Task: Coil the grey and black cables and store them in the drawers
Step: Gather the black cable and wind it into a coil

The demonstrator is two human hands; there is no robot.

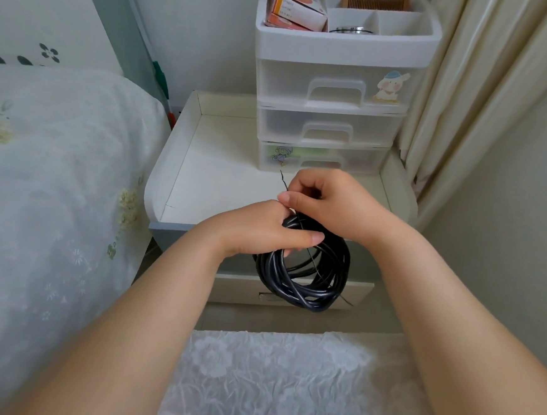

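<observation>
Black cable, coiled: gripped at top by left hand. Right hand pinches thin black twist tie. Plastic drawers beyond hands.

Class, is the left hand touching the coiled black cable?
Touching: the head view shows the left hand wrapped around the top of the black cable coil.

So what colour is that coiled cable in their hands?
Black, with a slight sheen: the coiled cable shows best in the head view, the only one.

Single head view, looking forward and down, close over nightstand beside bed.
</observation>
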